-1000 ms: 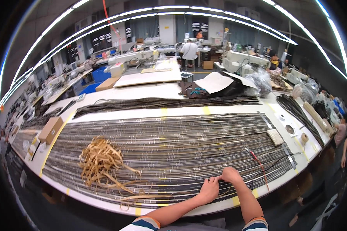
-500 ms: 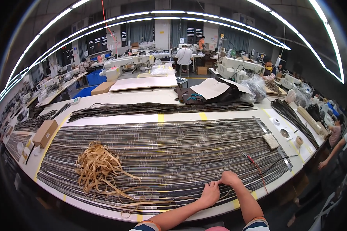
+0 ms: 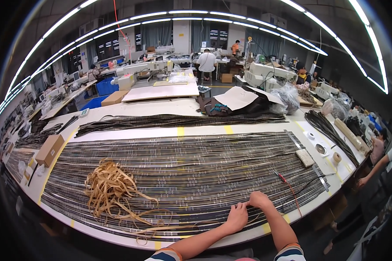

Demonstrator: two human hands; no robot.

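Your hands meet over dark strips (image 3: 174, 167), right of centre in the lower frame.
Your left hand (image 3: 237, 217) and right hand (image 3: 259, 199) have fingers curled in, touching each other; whether they pinch a strip cannot be told. The strips lie side by side on the white table (image 3: 152, 108), across the middle and lower frame, with a tan ribbon pile (image 3: 109, 185) on them at lower left.
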